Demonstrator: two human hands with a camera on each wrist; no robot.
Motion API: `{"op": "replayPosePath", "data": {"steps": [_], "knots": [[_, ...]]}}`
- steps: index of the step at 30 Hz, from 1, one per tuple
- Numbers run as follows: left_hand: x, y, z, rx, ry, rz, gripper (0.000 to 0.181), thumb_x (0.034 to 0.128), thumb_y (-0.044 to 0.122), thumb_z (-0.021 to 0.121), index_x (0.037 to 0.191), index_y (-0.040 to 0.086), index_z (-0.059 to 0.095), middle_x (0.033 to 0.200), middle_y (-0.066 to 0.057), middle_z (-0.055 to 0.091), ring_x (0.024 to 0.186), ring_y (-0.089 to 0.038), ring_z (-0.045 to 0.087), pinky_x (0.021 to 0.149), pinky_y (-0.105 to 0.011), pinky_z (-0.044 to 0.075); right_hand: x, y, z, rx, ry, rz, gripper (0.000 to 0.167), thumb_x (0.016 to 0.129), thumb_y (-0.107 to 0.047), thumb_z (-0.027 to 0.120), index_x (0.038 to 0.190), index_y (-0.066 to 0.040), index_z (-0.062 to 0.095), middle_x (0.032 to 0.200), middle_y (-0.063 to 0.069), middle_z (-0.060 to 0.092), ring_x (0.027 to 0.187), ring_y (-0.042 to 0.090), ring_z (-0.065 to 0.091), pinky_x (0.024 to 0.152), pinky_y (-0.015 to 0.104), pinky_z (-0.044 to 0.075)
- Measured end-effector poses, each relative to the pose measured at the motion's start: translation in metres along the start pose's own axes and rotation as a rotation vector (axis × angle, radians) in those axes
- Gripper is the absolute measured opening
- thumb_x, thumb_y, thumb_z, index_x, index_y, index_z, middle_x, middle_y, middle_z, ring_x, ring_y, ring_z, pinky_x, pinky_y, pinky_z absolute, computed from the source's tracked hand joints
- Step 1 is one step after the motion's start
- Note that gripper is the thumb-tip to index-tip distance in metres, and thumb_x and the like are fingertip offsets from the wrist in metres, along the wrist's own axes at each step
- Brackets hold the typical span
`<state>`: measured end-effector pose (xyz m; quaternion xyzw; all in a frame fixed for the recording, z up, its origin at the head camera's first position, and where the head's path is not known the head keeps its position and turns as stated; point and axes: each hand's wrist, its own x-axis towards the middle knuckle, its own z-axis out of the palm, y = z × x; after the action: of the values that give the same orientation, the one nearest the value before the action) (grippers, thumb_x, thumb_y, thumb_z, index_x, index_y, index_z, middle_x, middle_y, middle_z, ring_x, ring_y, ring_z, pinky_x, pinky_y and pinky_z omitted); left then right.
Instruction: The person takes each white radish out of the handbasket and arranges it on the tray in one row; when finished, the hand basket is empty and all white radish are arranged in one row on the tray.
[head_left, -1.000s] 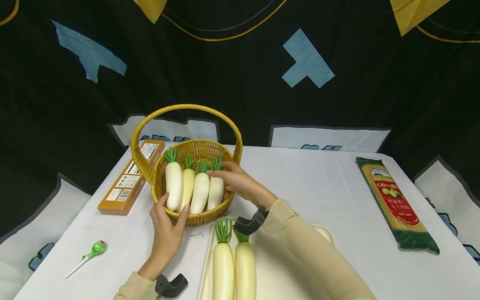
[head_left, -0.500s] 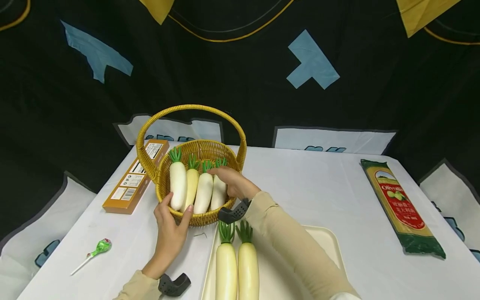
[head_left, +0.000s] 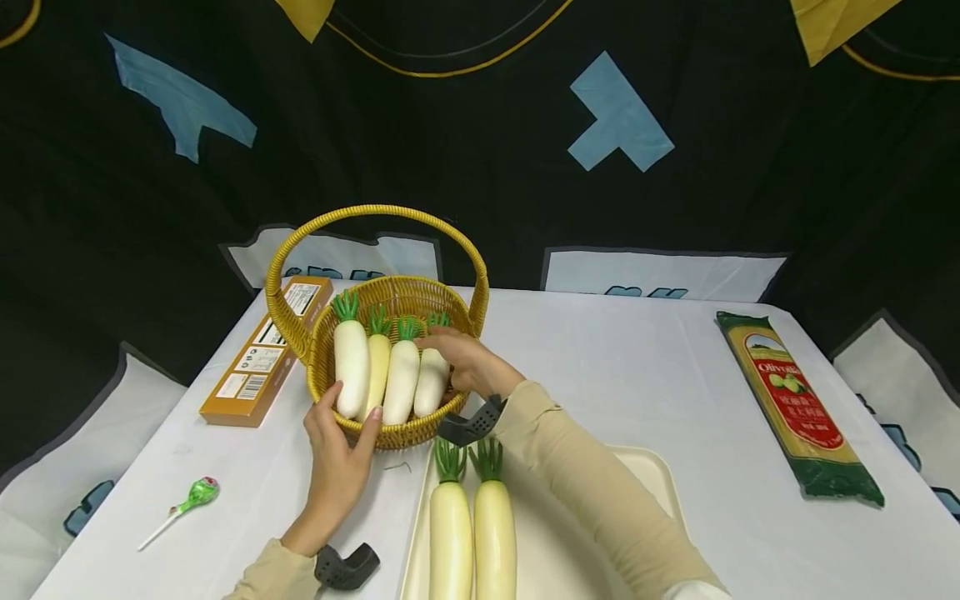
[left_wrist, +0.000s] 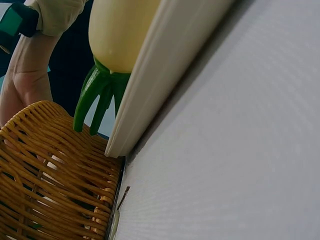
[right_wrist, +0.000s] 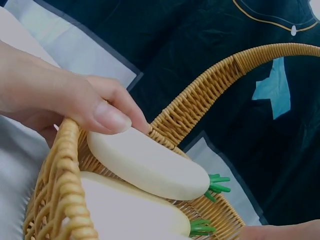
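A yellow wicker basket [head_left: 405,433] with a tall handle holds several white radishes with green tops, lying side by side. One is yellower than the others. My left hand [head_left: 335,458] grips the basket's front rim, its thumb over the edge; the right wrist view shows this left hand [right_wrist: 75,97] with the thumb by a radish [right_wrist: 150,162]. Inside the basket's right side, my right hand [head_left: 476,364] holds the rightmost white radish [head_left: 431,382] near its leaves. Its fingers partly hide the radish top. In the left wrist view, the right hand [left_wrist: 30,87] shows beyond the weave.
In front of the basket, a cream tray [head_left: 562,550] carries two pale yellow radishes [head_left: 495,533]. An orange-brown box [head_left: 258,367] lies left of the basket, and a green lollipop [head_left: 198,492] lies nearer. A noodle packet [head_left: 798,408] lies at right. A black patterned cloth hangs behind.
My right hand has shifted slightly left and lower over the rightmost radish, which now tilts a little more. My left hand stays on the basket rim.
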<state>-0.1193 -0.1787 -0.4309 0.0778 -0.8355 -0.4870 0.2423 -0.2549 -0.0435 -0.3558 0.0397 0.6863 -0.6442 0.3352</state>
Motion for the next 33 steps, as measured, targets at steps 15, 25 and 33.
{"op": "replayPosePath", "data": {"steps": [15,25,33], "knots": [[0.002,-0.002,0.0,0.006,-0.001,-0.013,0.064,0.0871,0.025,0.058,0.138,0.009,0.022,0.134,-0.026,0.019,0.124,-0.033,0.023,0.1,-0.05,0.021,0.0,-0.001,-0.002,0.043,-0.001,0.045,0.039,0.091,-0.031,0.051,0.129,-0.021,0.05,0.084,0.007,0.052,0.072,0.017,0.05,0.065,0.029,0.044],[0.0,-0.003,-0.001,0.003,-0.01,-0.023,0.065,0.0878,0.026,0.057,0.139,0.008,0.021,0.135,-0.026,0.018,0.125,-0.034,0.022,0.1,-0.051,0.021,-0.007,0.003,0.0,0.001,-0.059,-0.042,0.043,0.09,-0.022,0.054,0.132,-0.025,0.047,0.118,0.009,0.054,0.085,0.016,0.054,0.07,0.027,0.046],[0.001,-0.004,-0.001,0.008,-0.015,-0.024,0.065,0.0884,0.027,0.057,0.139,0.009,0.02,0.135,-0.026,0.017,0.125,-0.035,0.022,0.1,-0.051,0.021,-0.018,0.005,0.0,0.007,-0.128,-0.209,0.044,0.087,-0.01,0.058,0.127,-0.025,0.052,0.135,0.007,0.044,0.089,0.018,0.058,0.076,0.03,0.048]]}}
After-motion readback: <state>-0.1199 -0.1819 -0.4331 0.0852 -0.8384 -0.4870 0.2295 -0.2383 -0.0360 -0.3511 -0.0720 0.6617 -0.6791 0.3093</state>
